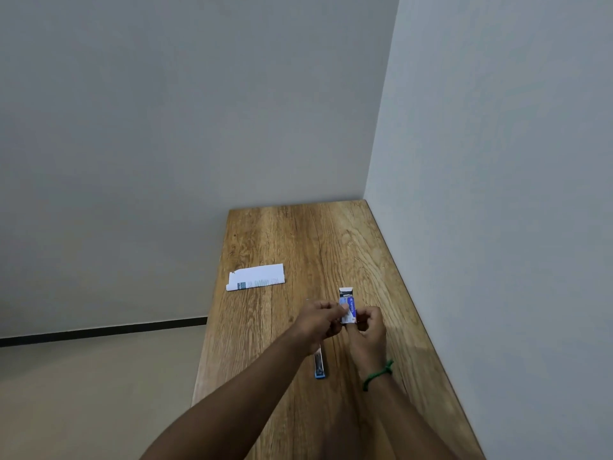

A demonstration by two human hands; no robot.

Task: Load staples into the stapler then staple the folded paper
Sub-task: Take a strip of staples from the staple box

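A small blue and white staple box (347, 305) with its far flap open is held above the wooden table (298, 240). My right hand (370, 330) grips its near end, and my left hand (320, 318) pinches its left side. The blue stapler (319, 365) lies on the table just below my left wrist, partly hidden by it. The folded white paper (256, 277) with printed text rests near the table's left edge, farther away. No loose staples are visible.
The table stands in a corner, with a grey wall along its right side and another behind its far end. Its left edge drops to a beige floor (83, 393). A green band circles my right wrist.
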